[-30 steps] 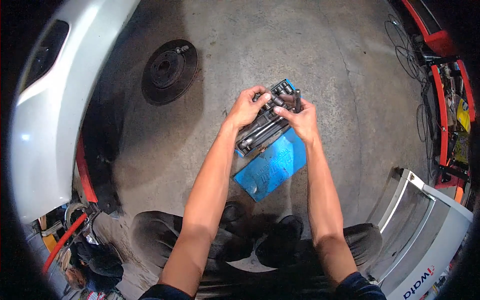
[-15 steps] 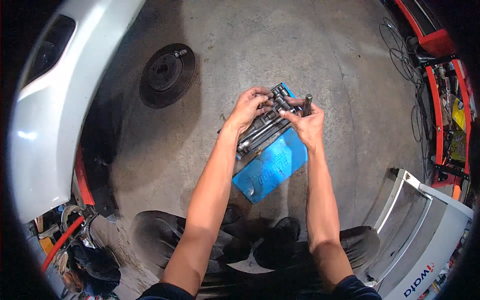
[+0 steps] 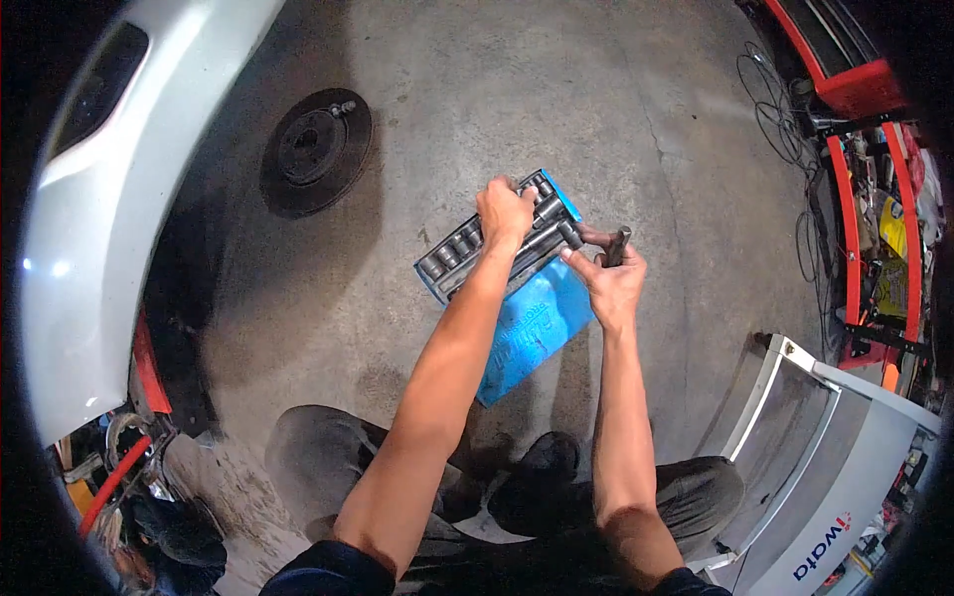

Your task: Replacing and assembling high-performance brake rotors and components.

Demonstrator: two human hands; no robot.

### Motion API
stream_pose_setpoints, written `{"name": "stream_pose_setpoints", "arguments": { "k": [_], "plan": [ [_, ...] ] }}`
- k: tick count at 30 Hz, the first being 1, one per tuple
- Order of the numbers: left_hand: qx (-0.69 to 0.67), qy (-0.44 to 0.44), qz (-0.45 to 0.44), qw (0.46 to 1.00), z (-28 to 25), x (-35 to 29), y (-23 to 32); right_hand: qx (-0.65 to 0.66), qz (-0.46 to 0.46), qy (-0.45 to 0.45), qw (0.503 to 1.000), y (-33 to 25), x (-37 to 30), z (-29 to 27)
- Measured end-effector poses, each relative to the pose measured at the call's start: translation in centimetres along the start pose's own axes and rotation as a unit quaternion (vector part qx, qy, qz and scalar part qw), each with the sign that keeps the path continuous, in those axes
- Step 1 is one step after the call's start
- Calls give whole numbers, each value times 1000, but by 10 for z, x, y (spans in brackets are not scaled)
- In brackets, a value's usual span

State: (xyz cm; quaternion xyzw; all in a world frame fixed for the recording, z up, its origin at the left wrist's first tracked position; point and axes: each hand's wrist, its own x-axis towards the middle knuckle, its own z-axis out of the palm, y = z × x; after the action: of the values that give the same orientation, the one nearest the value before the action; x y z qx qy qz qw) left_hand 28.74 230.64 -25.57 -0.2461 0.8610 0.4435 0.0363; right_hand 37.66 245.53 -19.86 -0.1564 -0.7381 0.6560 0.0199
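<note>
An open blue metal socket set case lies on the floor in front of me, its blue lid folded toward me. Dark sockets stand in a row along the far side, with long bars nearer the lid. Over the row's right part, my left hand has its fingers curled down among the sockets; what they pinch is hidden. Beside the case's right end, my right hand is closed. It holds a black socket at thumb and forefinger, and a dark metal bar sticks up from the same hand.
A rusty brake disc lies on the concrete at the far left, near a white car body panel. Red shelving and loose black cable line the right side. A grey-white cabinet-like unit stands at the near right.
My left hand has moved away from my right hand and now bends over the socket row, uncovering its left part. My right hand has dropped slightly, still holding the socket and bar.
</note>
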Motion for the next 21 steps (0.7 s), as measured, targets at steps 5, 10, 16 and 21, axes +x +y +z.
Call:
{"name": "stream_pose_setpoints", "arguments": {
  "k": [5, 10, 16, 21],
  "plan": [
    [-18, -1, -4, 1000, -1, -5, 1, 17, -28, -11, 999, -12, 1, -3],
    [50, 5, 60, 997, -14, -11, 6, 49, -41, -15, 998, -16, 3, 1],
    [-360, -376, -128, 844, -80, -82, 37, -76, 78, -42, 993, -69, -26, -5],
    [-265, -140, -79, 951, -194, -209, 97, -257, -36, -242, 935, -236, -134, -31]
  ]
}}
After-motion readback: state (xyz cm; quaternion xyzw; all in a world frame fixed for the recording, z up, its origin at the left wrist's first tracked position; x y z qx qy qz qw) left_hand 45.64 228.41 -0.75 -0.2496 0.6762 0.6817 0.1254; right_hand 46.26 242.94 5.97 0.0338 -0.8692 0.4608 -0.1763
